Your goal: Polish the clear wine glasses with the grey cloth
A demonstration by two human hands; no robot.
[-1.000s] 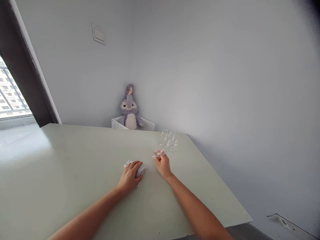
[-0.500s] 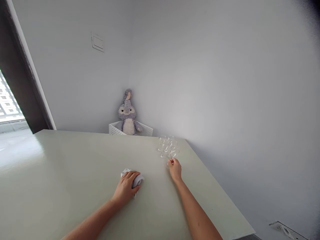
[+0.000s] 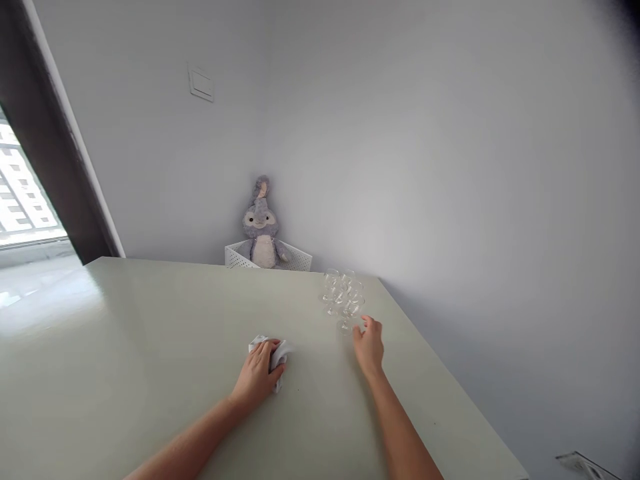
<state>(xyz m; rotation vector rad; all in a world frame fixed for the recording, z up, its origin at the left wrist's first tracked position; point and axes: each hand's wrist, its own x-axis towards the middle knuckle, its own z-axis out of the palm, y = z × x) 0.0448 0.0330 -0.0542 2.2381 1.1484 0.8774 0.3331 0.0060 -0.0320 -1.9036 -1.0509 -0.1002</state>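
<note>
My left hand point(image 3: 259, 373) is closed over a crumpled white cloth point(image 3: 278, 357) that lies on the pale table. Several clear stemmed glasses point(image 3: 336, 292) stand upright in a tight cluster near the table's far right corner. Just to the right of the nearest glass point(image 3: 345, 325) is my right hand point(image 3: 369, 343), its fingers and thumb apart with nothing between them. A small gap shows between the fingertips and that glass's stem.
The pale table point(image 3: 165, 333) meets a grey wall along its right side. Beyond its far edge a grey plush rabbit point(image 3: 262, 233) sits in a white perforated basket point(image 3: 303, 260). A dark door frame point(image 3: 55, 140) stands at the left.
My right hand has let go of the nearest glass's stem and moved slightly right, away from it. My left hand stays on the cloth. The whole view has shifted a little.
</note>
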